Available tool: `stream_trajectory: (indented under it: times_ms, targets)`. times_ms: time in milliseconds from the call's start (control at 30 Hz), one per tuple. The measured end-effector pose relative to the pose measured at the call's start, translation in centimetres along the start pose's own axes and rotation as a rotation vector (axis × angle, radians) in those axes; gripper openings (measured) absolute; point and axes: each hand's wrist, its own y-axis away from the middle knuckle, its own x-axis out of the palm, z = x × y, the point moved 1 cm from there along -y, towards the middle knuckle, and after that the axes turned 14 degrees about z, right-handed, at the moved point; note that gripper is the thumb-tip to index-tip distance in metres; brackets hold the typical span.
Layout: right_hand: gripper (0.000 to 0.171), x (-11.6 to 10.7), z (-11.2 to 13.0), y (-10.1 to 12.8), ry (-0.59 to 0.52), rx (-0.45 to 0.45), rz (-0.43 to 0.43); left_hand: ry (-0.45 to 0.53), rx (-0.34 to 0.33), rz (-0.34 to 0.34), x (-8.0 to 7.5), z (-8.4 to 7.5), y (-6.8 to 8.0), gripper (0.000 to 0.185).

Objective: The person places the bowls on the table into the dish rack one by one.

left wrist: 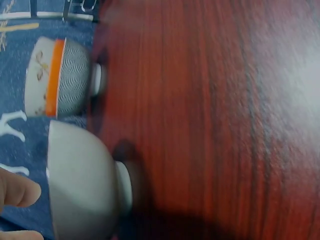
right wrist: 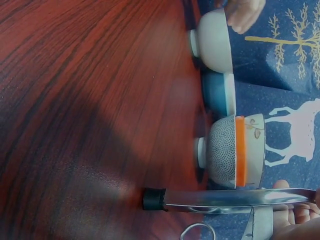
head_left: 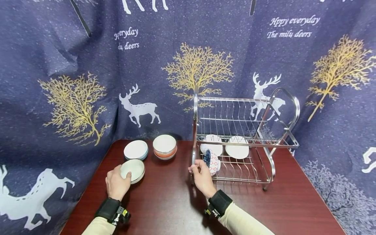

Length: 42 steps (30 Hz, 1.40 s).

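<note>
Left hand [head_left: 117, 184] curled round the white bowl [head_left: 133, 169] on the tabletop [head_left: 170, 202] — right hand [head_left: 202, 178] gripping the rack [head_left: 235, 143] post.

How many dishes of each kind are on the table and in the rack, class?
Bowls on the table: 3 – pale, blue-rimmed, orange-banded
Patterned bowls in the rack: 1
White dishes in the rack: 2
Total: 6

- The head view is evenly lit and sharp, bowing at its edges.
- Both wrist views are soft and blurred.
- Pale glare and dark shadows cross the table [right wrist: 90, 100].
</note>
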Motion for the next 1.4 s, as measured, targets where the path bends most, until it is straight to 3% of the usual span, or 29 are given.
stream_trajectory:
  times_ms: [133,267,333,400,600,767,900,1100,1400]
  targets:
    - [0.012,0.1,0.2,0.1,0.003,0.004,-0.001,0.036,-0.117,0.059,-0.3,0.9,0.0,0.063]
    - [0.012,0.0,0.3,0.1,0.014,-0.001,-0.01,0.045,-0.176,0.116,-0.5,1.4,-0.1,0.061]
    - [0.012,0.0,0.3,0.1,0.021,-0.005,-0.01,0.098,-0.205,0.149,-0.4,1.5,-0.1,0.057]
    - [0.012,0.0,0.3,0.1,0.019,-0.005,-0.006,0.23,-0.242,0.2,-0.4,1.7,-0.1,0.053]
    - [0.012,0.0,-0.4,-0.1,0.007,-0.02,0.003,0.827,-0.376,0.345,-0.1,2.3,-0.1,0.052]
    - [0.01,0.1,-2.7,-0.7,0.017,-0.004,-0.013,1.076,-0.428,0.408,-0.3,2.7,-0.2,0.055]
    - [0.009,0.1,-3.9,-1.0,0.016,0.008,-0.016,1.141,-0.428,0.429,-0.3,2.9,-0.3,0.059]
    - [0.01,0.2,-4.2,-1.0,0.012,-0.011,-0.017,1.147,-0.433,0.407,-0.1,3.2,-0.3,0.059]
    - [0.01,0.1,-2.9,-0.8,0.005,-0.014,-0.008,1.144,-0.436,0.373,-0.1,2.9,0.0,0.061]
